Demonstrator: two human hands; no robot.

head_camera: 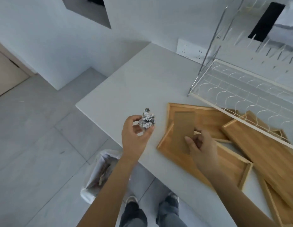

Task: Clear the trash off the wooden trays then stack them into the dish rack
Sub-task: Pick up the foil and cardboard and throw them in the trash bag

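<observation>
Several wooden trays lie overlapping on the white counter [134,82]: a large one [206,115] at the back, one [231,164] under my right forearm, and a long one [263,145] lying bottom-up to the right. My left hand [134,133] holds a crumpled foil ball [146,120] above the counter's left part. My right hand [201,145] pinches a flat brown cardboard piece [183,126] over the trays. The white wire dish rack [244,86] stands at the back right.
A white-lined trash bin [96,174] with some rubbish in it stands on the floor below the counter's near left corner. A wall socket [191,49] sits behind the counter. My feet are at the bottom centre.
</observation>
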